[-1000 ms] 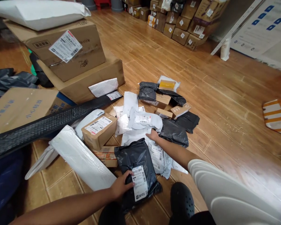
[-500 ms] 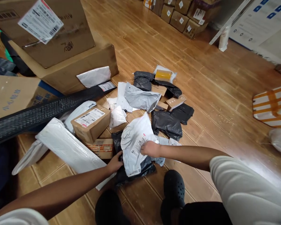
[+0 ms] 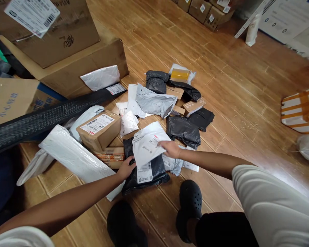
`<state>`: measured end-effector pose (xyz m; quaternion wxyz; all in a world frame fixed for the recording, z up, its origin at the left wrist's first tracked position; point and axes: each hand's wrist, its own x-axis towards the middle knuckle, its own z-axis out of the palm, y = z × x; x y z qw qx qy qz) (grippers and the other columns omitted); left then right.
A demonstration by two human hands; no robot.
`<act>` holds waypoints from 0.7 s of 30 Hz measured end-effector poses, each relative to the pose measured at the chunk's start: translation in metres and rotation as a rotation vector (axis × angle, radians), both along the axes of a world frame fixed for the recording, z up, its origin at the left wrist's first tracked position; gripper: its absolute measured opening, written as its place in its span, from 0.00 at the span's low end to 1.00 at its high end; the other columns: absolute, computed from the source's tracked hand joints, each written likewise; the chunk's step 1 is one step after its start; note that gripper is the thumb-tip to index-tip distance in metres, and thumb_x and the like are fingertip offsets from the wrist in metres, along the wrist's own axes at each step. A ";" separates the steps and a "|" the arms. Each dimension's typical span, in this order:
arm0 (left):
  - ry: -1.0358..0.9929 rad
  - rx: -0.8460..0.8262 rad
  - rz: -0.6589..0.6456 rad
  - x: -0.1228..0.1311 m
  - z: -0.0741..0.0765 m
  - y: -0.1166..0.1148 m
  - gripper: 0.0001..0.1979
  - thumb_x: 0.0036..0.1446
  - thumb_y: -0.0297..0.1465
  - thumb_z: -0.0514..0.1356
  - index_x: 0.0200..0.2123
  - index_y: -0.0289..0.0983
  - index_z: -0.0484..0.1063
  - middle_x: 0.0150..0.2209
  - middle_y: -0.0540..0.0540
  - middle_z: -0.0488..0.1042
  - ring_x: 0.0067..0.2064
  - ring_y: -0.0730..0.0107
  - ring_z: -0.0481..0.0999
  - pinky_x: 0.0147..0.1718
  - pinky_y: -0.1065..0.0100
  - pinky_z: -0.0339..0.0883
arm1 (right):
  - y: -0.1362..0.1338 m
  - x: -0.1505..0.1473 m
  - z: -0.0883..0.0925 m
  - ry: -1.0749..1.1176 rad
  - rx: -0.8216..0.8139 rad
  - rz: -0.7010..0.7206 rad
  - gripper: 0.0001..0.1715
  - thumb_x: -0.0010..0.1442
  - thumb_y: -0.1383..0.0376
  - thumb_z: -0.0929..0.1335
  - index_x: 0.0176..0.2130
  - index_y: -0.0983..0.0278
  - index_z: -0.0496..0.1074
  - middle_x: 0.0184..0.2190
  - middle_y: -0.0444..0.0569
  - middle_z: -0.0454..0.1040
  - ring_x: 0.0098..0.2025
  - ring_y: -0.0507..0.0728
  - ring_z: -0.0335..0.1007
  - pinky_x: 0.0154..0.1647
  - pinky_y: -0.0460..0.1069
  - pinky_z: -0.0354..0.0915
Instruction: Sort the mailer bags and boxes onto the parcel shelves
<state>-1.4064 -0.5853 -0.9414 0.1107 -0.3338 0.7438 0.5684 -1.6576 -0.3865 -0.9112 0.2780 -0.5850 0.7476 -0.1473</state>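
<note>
My right hand (image 3: 172, 149) is closed on the right edge of a white mailer bag (image 3: 145, 139), printed with a label, held over the pile. Below that bag lies a black mailer bag (image 3: 159, 171) with a white shipping label. At its left edge, the fingers of my left hand (image 3: 126, 168) are curled and pinch the black plastic. Just left of this hand sit a small taped carton (image 3: 110, 156) and a labelled brown box (image 3: 103, 132). A long white bubble mailer (image 3: 78, 163) slants beneath my left forearm.
Grey and black mailers (image 3: 184, 130) and small cartons (image 3: 194, 107) spread beyond my hands. A long black wrapped parcel (image 3: 54, 111) and large cardboard boxes (image 3: 74, 68) stand at left. My dark clogs (image 3: 190, 199) are close to the pile. An orange-striped package (image 3: 302, 109) lies at right.
The white mailer bag has shifted up and now lies flatter in my right hand, uncovering the black bag's label. My left hand stays at the black bag's left edge.
</note>
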 end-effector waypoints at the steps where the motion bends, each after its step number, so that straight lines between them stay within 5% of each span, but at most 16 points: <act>1: 0.003 0.007 -0.012 -0.001 0.002 -0.001 0.20 0.52 0.40 0.58 0.46 0.37 0.73 0.48 0.44 0.77 0.51 0.57 0.74 0.56 0.57 0.64 | -0.002 -0.009 0.005 -0.015 -0.039 -0.163 0.30 0.53 0.73 0.65 0.56 0.64 0.66 0.50 0.52 0.74 0.49 0.58 0.70 0.52 0.51 0.64; 3: 0.002 0.016 -0.033 -0.002 0.005 -0.004 0.20 0.53 0.40 0.58 0.47 0.37 0.73 0.49 0.44 0.76 0.52 0.57 0.73 0.58 0.56 0.62 | -0.006 -0.023 0.016 -0.022 -0.106 -0.373 0.29 0.53 0.74 0.63 0.55 0.63 0.69 0.49 0.51 0.74 0.48 0.57 0.70 0.53 0.50 0.64; 6: -0.013 0.020 -0.049 -0.001 0.005 -0.006 0.19 0.54 0.38 0.57 0.47 0.37 0.73 0.50 0.44 0.76 0.53 0.57 0.73 0.59 0.56 0.60 | -0.008 -0.028 0.027 -0.010 -0.177 -0.353 0.25 0.55 0.74 0.61 0.49 0.63 0.74 0.43 0.52 0.74 0.47 0.58 0.69 0.51 0.51 0.64; 8: -0.028 0.020 -0.048 0.002 0.001 -0.004 0.20 0.55 0.37 0.55 0.50 0.36 0.72 0.51 0.43 0.75 0.53 0.58 0.73 0.58 0.57 0.62 | -0.006 -0.022 0.030 0.017 -0.192 -0.109 0.24 0.58 0.72 0.60 0.51 0.63 0.74 0.40 0.52 0.73 0.44 0.57 0.68 0.48 0.50 0.64; 11: -0.066 -0.019 -0.027 0.004 -0.002 0.000 0.22 0.56 0.33 0.52 0.53 0.33 0.69 0.53 0.39 0.74 0.54 0.55 0.72 0.55 0.55 0.64 | 0.004 -0.012 0.024 0.078 -0.175 0.447 0.21 0.64 0.67 0.59 0.52 0.58 0.74 0.36 0.51 0.72 0.41 0.57 0.65 0.44 0.50 0.61; 13: -0.067 -0.065 -0.026 0.002 0.005 -0.003 0.22 0.57 0.32 0.52 0.54 0.32 0.68 0.53 0.37 0.74 0.55 0.53 0.71 0.56 0.54 0.62 | 0.014 -0.013 0.011 0.170 -0.148 0.613 0.21 0.68 0.65 0.57 0.50 0.56 0.75 0.35 0.51 0.72 0.40 0.57 0.63 0.43 0.51 0.58; 16: 0.011 -0.259 -0.217 -0.004 0.040 -0.022 0.21 0.63 0.34 0.48 0.55 0.37 0.70 0.49 0.40 0.76 0.49 0.56 0.74 0.52 0.57 0.64 | 0.032 -0.025 -0.012 0.333 -0.111 0.523 0.23 0.71 0.64 0.55 0.44 0.57 0.77 0.33 0.51 0.72 0.39 0.57 0.61 0.42 0.53 0.55; 19: 0.187 -0.618 -0.486 -0.006 0.102 -0.057 0.21 0.65 0.34 0.48 0.55 0.42 0.72 0.38 0.42 0.76 0.36 0.61 0.75 0.38 0.63 0.67 | 0.046 -0.038 -0.030 0.389 -0.160 0.451 0.21 0.70 0.63 0.57 0.42 0.57 0.78 0.31 0.50 0.71 0.37 0.57 0.59 0.41 0.53 0.53; 21: 0.397 -0.879 -0.478 -0.006 0.147 -0.078 0.18 0.64 0.32 0.51 0.51 0.41 0.76 0.31 0.44 0.72 0.30 0.65 0.71 0.31 0.67 0.64 | 0.049 -0.041 -0.036 0.374 -0.220 0.479 0.19 0.70 0.63 0.59 0.42 0.57 0.77 0.30 0.49 0.70 0.36 0.56 0.59 0.41 0.53 0.54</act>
